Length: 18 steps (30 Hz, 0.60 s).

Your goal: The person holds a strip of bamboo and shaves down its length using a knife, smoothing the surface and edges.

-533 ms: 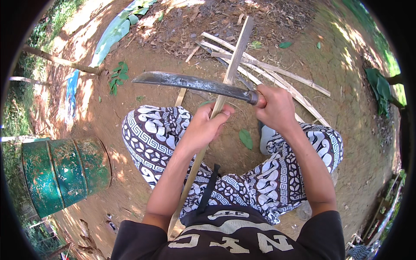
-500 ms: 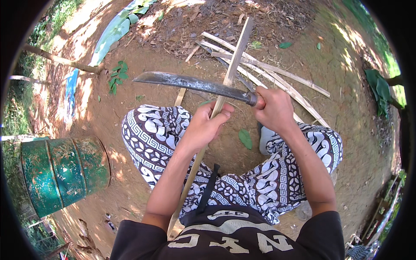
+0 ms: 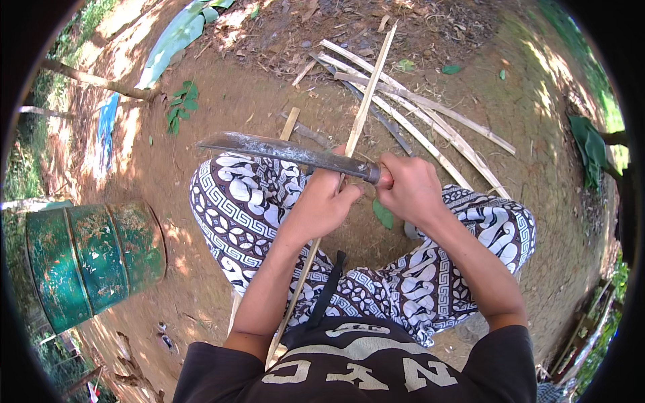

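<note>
My left hand [image 3: 321,207] is wrapped round a long, pale strip of split wood or bamboo [image 3: 369,97]. The strip slants from beside my waist, past my left forearm, to the litter on the ground ahead. My right hand [image 3: 415,191] grips the short handle of a machete [image 3: 285,150]. Its dark, scuffed blade points left and crosses over the strip, right at the far side of my left hand. Part of my left fingers is hidden behind the blade.
Several pale strips [image 3: 430,111] lie crossed on the bare soil ahead and right. A short wood piece [image 3: 289,123] sits beyond my left knee in patterned trousers [image 3: 232,208]. To the left lies a rusty green drum [image 3: 97,258]; a branch [image 3: 101,78] and leaf sprig [image 3: 181,107] are farther off.
The machete has come nearer to me along the strip, down to my left hand. The strip now looks narrower, turned in my left grip. Both hands keep their hold.
</note>
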Available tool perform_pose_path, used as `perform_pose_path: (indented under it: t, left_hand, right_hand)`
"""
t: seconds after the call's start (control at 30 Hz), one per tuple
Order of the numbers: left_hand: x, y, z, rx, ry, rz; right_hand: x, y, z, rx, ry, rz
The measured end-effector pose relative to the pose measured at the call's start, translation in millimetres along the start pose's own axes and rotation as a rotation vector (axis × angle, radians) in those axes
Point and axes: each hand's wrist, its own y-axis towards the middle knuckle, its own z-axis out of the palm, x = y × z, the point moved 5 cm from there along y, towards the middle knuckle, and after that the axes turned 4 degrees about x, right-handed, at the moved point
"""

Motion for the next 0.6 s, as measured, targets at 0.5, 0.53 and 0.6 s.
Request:
perform_pose_path:
  t: [0.5,0.53,0.6]
  left_hand:
    - [-3,-8,5,-0.144,-0.378,-0.232]
    - [-3,-6,6,-0.142,-0.381,-0.225]
    - [-5,-4,9,-0.137,-0.387,-0.212]
  right_hand:
    - [-10,3,12,-0.233,-0.227,-0.24]
    - [-12,4,12,-0.255,-0.252,-0.252]
    - [-18,7,10,-0.307,-0.27,-0.296]
